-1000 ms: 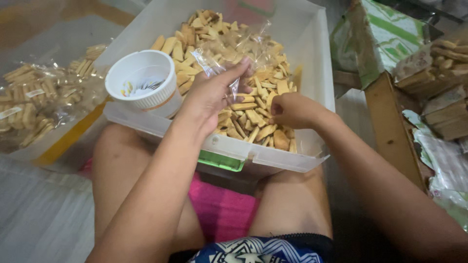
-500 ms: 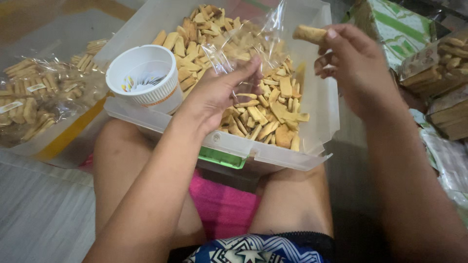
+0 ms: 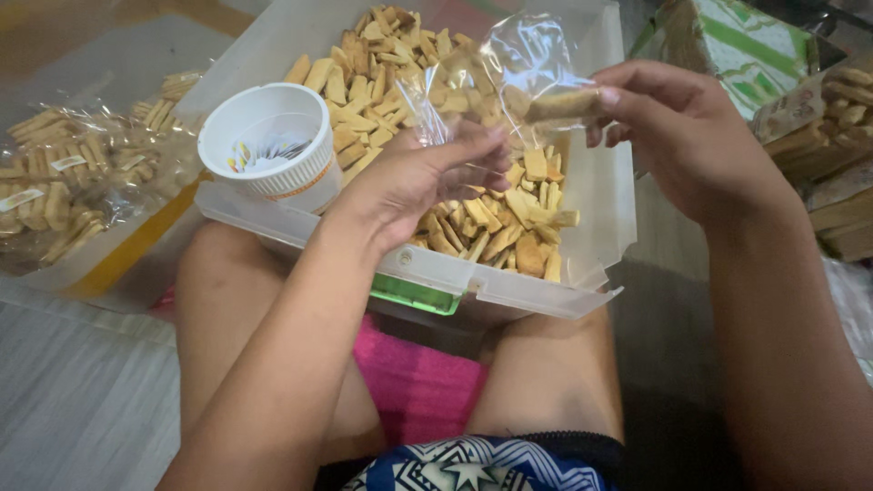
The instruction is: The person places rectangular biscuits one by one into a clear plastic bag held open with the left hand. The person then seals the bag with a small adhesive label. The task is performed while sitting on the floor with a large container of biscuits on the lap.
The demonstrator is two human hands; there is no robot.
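Observation:
A clear plastic bin (image 3: 582,273) of tan biscuit sticks (image 3: 391,55) rests on my knees. My left hand (image 3: 418,177) hovers over the bin and pinches a small clear plastic bag (image 3: 518,64), holding its mouth up. My right hand (image 3: 682,127) is raised at the bag's right side, fingers closed on one biscuit stick (image 3: 564,105) whose tip touches the bag's opening. A white paper cup (image 3: 273,145) with small coloured slips inside sits on the bin's near left corner, just left of my left wrist.
Sealed bags of biscuits (image 3: 64,195) lie in a pile on the left, over a yellow edge. At right stand a green-and-white carton (image 3: 727,45) and cardboard boxes (image 3: 837,118) stacked with more biscuit packs. Pale floor shows at lower left.
My right hand rose out of the bin with a biscuit stick and brought it left to the bag's mouth. My left hand lifted the bag slightly and kept hold of it.

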